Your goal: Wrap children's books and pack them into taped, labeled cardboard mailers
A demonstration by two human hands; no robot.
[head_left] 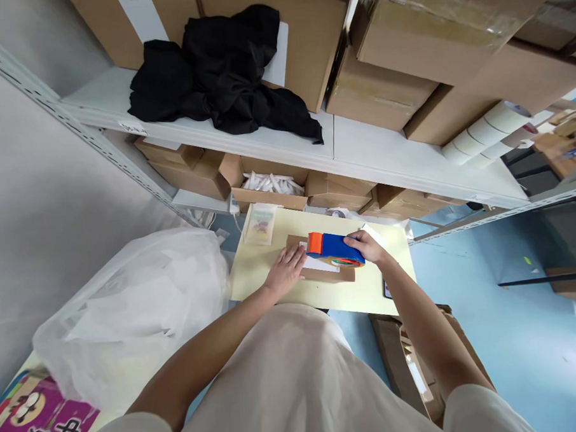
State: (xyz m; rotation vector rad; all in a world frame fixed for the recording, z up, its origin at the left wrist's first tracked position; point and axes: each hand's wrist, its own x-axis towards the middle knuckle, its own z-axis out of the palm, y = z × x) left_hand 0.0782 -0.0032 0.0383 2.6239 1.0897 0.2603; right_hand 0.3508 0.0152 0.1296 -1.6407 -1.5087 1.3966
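Note:
A small brown cardboard box [346, 276] with a white label [319, 264] on top lies on the pale yellow table [252, 271]. My left hand [286, 267] rests flat on the box's left part with its fingers stretched out. Above the box is a blue and orange tape dispenser [339, 247], its orange end pointing left toward my left fingertips. My right hand [367, 245] grips the dispenser at its right end. Whether the dispenser touches the label, I cannot tell.
A clear plastic packet [261, 225] lies at the table's back left, a phone [386, 289] at the right edge. Behind stands a shelf [361, 146] with cartons, black cloth [234, 72] and tape rolls [487, 131]. A big white plastic bag [143, 299] is on my left, an open carton [413, 363] lower right.

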